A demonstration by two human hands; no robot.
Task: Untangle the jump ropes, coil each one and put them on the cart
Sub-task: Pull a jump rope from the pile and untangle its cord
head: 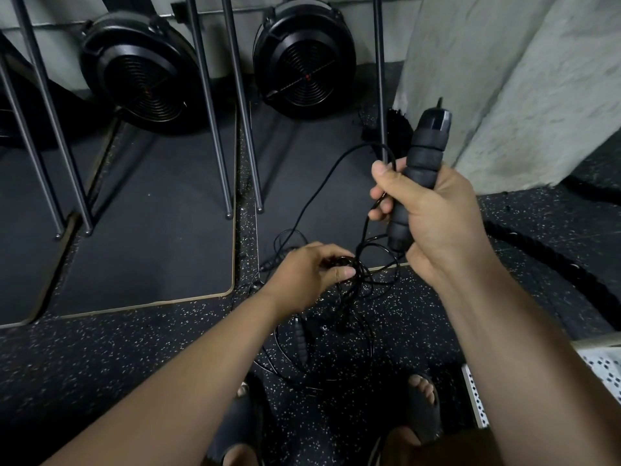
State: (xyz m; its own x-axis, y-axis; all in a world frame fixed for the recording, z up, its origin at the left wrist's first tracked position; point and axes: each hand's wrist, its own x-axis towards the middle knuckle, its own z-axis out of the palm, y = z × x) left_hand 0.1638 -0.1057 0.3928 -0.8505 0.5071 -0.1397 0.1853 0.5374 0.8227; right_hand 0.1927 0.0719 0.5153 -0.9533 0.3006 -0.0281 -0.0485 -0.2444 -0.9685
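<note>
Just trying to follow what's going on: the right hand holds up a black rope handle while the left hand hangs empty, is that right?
Not quite. The left hand is not empty: it grips the tangle of black cords. The right hand does hold up the black rope handle, as the head view shows.
</note>
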